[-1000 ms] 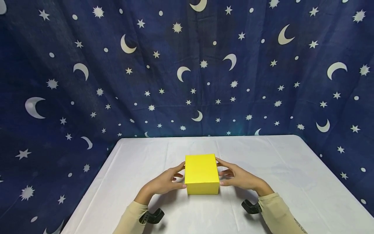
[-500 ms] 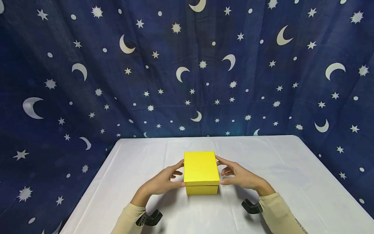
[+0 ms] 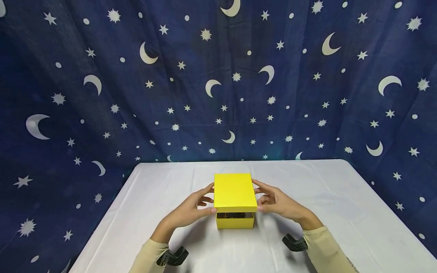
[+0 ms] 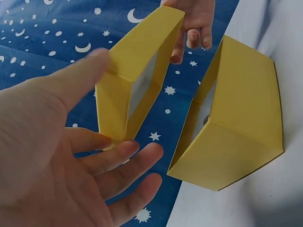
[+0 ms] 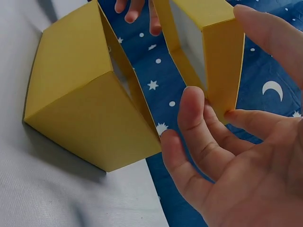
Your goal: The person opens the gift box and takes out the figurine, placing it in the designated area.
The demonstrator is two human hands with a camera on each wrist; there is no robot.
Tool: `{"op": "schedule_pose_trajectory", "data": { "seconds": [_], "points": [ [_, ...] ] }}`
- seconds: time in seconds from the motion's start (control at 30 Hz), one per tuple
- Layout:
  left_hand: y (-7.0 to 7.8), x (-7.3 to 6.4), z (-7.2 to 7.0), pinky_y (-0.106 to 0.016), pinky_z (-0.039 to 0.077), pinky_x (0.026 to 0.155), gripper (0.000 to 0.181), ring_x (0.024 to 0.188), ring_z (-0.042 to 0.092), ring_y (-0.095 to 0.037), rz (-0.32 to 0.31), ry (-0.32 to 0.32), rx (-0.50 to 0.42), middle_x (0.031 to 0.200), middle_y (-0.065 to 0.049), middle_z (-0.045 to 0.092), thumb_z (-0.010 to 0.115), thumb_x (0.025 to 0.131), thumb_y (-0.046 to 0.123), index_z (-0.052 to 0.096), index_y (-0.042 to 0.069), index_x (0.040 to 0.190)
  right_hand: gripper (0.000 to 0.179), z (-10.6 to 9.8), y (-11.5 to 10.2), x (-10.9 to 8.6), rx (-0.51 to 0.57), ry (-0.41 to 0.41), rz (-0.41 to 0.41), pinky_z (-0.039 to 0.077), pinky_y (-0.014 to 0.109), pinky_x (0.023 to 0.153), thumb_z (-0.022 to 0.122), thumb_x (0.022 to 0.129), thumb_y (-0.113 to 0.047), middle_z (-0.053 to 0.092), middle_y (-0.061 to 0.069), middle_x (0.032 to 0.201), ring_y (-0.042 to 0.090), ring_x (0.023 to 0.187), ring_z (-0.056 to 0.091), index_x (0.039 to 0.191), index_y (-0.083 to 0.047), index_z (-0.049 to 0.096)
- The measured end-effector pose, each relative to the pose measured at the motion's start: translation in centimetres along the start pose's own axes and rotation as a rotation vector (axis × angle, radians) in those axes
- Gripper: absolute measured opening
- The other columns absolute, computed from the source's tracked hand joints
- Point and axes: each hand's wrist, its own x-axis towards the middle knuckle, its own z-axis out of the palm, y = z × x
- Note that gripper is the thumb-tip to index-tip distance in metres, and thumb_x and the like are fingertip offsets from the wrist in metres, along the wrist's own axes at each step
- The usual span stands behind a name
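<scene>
A yellow box lid (image 3: 235, 191) is held level above a yellow box (image 3: 235, 223), with a gap between them. My left hand (image 3: 189, 208) grips the lid's left side, thumb (image 4: 80, 73) at the near corner and a finger farther back. On the opposite side my right hand (image 3: 281, 204) pinches the lid the same way. In the left wrist view the lid (image 4: 137, 52) shows a pale inside and stands apart from the box (image 4: 246, 104). The right wrist view also shows the box (image 5: 80, 90) resting on the table. Something dark shows inside the box through the gap, too little to identify.
A white cloth covers the table (image 3: 293, 242) under the box. Behind it hangs a dark blue curtain (image 3: 191, 87) with moons and stars. Each wrist wears a black band, the left band (image 3: 173, 256) and the right band (image 3: 294, 242).
Both hands have lifted the lid up off the box. A gap has opened at the front, showing the dark inside. The box has stayed on the table.
</scene>
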Motion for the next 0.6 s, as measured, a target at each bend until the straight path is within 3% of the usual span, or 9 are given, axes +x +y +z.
{"op": "schedule_pose_trajectory", "data": {
  "seconds": [0.17,0.3,0.43,0.6],
  "points": [
    [-0.3,0.0,0.4,-0.048,0.048,0.109,0.073,0.125,0.061,-0.028,0.013,-0.003,-0.013,0.153,-0.017,0.046,0.057,0.104,0.031,0.021,0.003,0.161,0.079,0.1,0.2,0.0,-0.027,0.029,0.014,0.053,0.026,0.094,0.064,0.099,-0.024,0.040,0.027,0.153,0.024,0.118,0.061,0.164,-0.017,0.018],
    [-0.2,0.2,0.6,-0.043,0.050,0.107,0.068,0.126,0.062,-0.029,0.012,0.009,-0.011,0.151,-0.016,0.049,0.051,0.107,0.033,0.022,0.004,0.161,0.067,0.3,0.2,0.2,-0.045,0.078,0.003,0.052,0.025,0.097,0.054,0.105,-0.027,0.041,0.024,0.154,0.035,0.134,0.050,0.163,-0.017,0.021],
    [-0.1,0.4,0.8,-0.040,0.051,0.105,0.068,0.122,0.064,-0.027,0.005,0.046,-0.012,0.149,-0.015,0.052,0.055,0.105,0.032,0.025,0.005,0.160,0.065,0.5,0.1,0.5,-0.058,0.143,0.011,0.053,0.024,0.094,0.054,0.105,-0.028,0.044,0.023,0.152,0.038,0.136,0.047,0.162,-0.016,0.025],
    [0.0,0.5,0.6,-0.037,0.053,0.099,0.069,0.113,0.066,-0.023,-0.010,0.147,-0.031,0.142,-0.015,0.059,0.065,0.099,0.028,0.034,0.007,0.158,0.066,1.2,0.0,0.8,-0.049,0.219,0.015,0.055,0.024,0.093,0.059,0.103,-0.029,0.051,0.022,0.148,0.035,0.130,0.055,0.161,-0.017,0.030]
  ]
}}
